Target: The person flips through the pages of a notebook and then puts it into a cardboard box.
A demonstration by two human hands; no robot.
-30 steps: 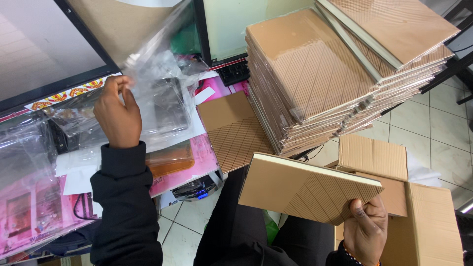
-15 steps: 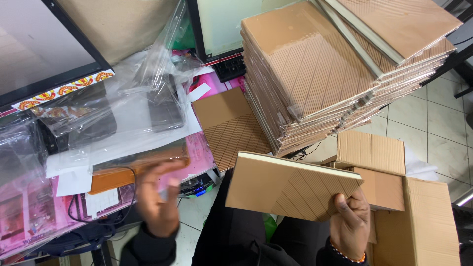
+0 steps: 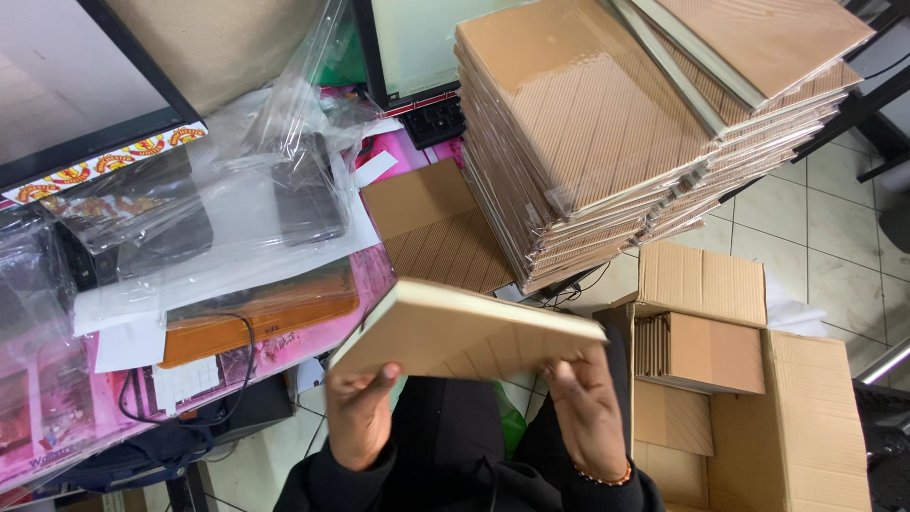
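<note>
Both my hands hold one brown notebook (image 3: 464, 332) with cream page edges, tilted over my lap. My left hand (image 3: 358, 417) grips its near left corner from below. My right hand (image 3: 586, 417) grips its near right edge, a bead bracelet on that wrist. A tall stack of wrapped brown notebooks (image 3: 616, 133) stands just beyond it on the desk. One more brown notebook (image 3: 431, 228) lies flat beside that stack.
Loose clear plastic bags (image 3: 237, 190) lie over the pink desk (image 3: 284, 341) at left, above an orange flat item (image 3: 256, 318). Two monitors (image 3: 76, 85) stand at the back. An open cardboard box (image 3: 739, 379) with notebooks inside sits on the tiled floor at right.
My left hand let go of the plastic bag on the desk, came down and took the notebook's left corner. The notebook shifted left, in front of me.
</note>
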